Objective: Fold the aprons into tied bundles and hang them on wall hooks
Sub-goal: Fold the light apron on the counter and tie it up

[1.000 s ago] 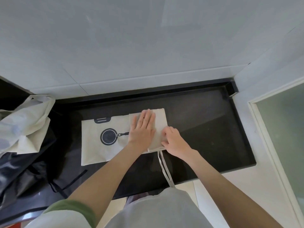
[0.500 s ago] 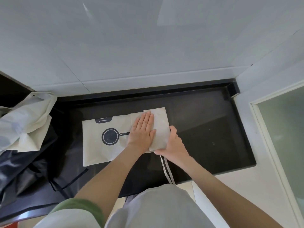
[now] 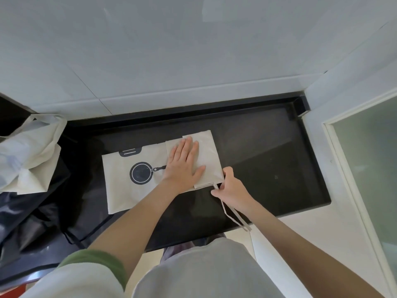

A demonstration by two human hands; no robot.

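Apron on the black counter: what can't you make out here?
Head view: left hand covers the apron's fold and part of the pan print.
Right hand, gripping the ties, hides where they attach.
Cloth pile: cut off by left edge.
Wall hooks: outside the view.

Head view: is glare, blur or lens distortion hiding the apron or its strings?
Head view: sharp, no motion blur; the wide-angle lens bows the edges of the black counter; a pale sheen lies on it right of the apron, not over it; left hand and right hand cast only soft shadows; the strings read clearly against the dark top.
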